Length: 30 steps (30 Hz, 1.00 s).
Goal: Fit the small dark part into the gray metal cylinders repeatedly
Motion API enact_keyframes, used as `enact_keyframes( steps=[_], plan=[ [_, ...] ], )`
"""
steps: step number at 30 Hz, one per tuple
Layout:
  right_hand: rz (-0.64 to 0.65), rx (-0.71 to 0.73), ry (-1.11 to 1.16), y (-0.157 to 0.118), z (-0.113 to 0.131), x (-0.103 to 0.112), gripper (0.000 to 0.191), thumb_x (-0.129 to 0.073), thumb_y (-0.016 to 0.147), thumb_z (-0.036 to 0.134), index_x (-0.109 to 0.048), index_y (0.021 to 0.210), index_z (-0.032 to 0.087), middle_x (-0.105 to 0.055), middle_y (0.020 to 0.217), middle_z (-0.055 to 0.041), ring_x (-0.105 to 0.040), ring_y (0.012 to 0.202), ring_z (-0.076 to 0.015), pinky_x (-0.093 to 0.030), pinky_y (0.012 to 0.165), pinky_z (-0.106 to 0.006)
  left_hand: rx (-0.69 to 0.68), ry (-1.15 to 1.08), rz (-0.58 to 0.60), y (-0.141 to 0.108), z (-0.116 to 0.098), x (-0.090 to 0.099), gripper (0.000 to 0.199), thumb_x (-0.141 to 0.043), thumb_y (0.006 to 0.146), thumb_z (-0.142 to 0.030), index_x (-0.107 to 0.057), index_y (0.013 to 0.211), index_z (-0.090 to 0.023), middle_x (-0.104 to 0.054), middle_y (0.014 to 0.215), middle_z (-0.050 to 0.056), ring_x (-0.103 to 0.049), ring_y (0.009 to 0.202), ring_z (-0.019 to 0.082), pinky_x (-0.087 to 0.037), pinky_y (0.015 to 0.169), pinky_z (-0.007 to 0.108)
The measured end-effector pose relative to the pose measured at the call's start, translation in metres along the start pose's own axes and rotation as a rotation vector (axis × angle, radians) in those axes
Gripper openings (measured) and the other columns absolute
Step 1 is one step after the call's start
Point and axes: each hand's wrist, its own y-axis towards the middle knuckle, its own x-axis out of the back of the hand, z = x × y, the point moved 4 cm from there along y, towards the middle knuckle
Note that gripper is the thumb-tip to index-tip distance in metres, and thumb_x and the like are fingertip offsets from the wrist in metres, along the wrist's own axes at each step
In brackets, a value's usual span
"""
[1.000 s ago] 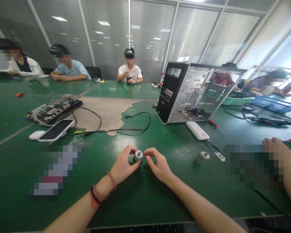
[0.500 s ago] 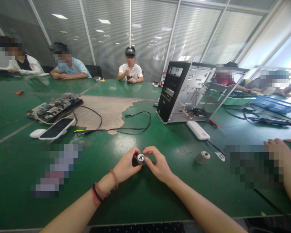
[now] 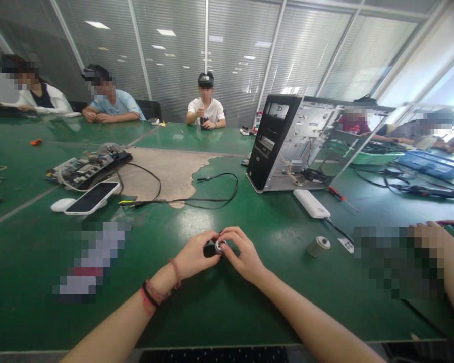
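With fingers of left hand (image 3: 197,255) clamped round metal can (image 3: 218,248) and right hand (image 3: 244,254) at its top, can't tell if pinching, looks unfinished, leaving other can (image 3: 318,247) alone.

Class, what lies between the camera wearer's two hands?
The head view shows a small metal cylinder between them, held by the left hand, with the right hand at its top.
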Motion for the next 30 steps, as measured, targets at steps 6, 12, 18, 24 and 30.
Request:
enact_keyframes(
  steps=[6,12,18,24,30],
  plan=[
    [-0.135,-0.049,-0.029,0.001,-0.004,0.019,0.014,-0.048,0.088,0.019,-0.059,0.096,0.021,-0.057,0.090,-0.0054,-0.055,0.084,-0.0170,-0.046,0.076,-0.031,-0.015,-0.011,0.004,0.000,-0.001,0.002,0.025,-0.060,0.073,-0.016,-0.058,0.097,-0.018,-0.064,0.093,0.002,-0.059,0.086,0.017,-0.044,0.080,0.027],
    [0.049,-0.169,-0.100,-0.005,-0.024,0.027,0.015,-0.051,0.086,0.018,-0.063,0.094,0.020,-0.061,0.084,-0.0032,-0.055,0.075,-0.0147,-0.044,0.070,-0.028,-0.024,0.017,0.011,0.000,-0.001,0.005,0.025,-0.059,0.075,-0.018,-0.060,0.100,-0.020,-0.065,0.096,0.002,-0.059,0.089,0.017,-0.045,0.082,0.027],
    [0.295,-0.158,-0.170,-0.010,-0.029,0.012,0.016,-0.055,0.083,0.015,-0.068,0.091,0.021,-0.063,0.085,-0.0039,-0.057,0.083,-0.0172,-0.044,0.076,-0.030,-0.002,0.042,-0.003,0.001,0.002,0.006,0.025,-0.059,0.074,-0.018,-0.059,0.099,-0.019,-0.065,0.096,0.002,-0.060,0.088,0.017,-0.045,0.082,0.028],
    [0.343,-0.191,-0.100,-0.010,-0.028,0.013,0.022,-0.055,0.081,0.014,-0.068,0.097,0.022,-0.061,0.090,-0.0035,-0.058,0.074,-0.0143,-0.047,0.069,-0.028,-0.055,0.122,0.086,0.001,0.004,0.011,0.032,-0.059,0.070,-0.016,-0.058,0.103,-0.019,-0.063,0.101,0.004,-0.058,0.094,0.020,-0.045,0.086,0.031],
    [0.288,-0.186,-0.129,-0.006,-0.024,0.019,0.025,-0.050,0.085,0.018,-0.063,0.107,0.021,-0.062,0.089,-0.0042,-0.058,0.076,-0.0155,-0.047,0.070,-0.029,-0.097,0.385,0.040,0.000,0.017,0.023,0.025,-0.050,0.075,-0.010,-0.060,0.096,-0.019,-0.063,0.094,0.005,-0.056,0.091,0.021,-0.041,0.086,0.034]
  ],
)
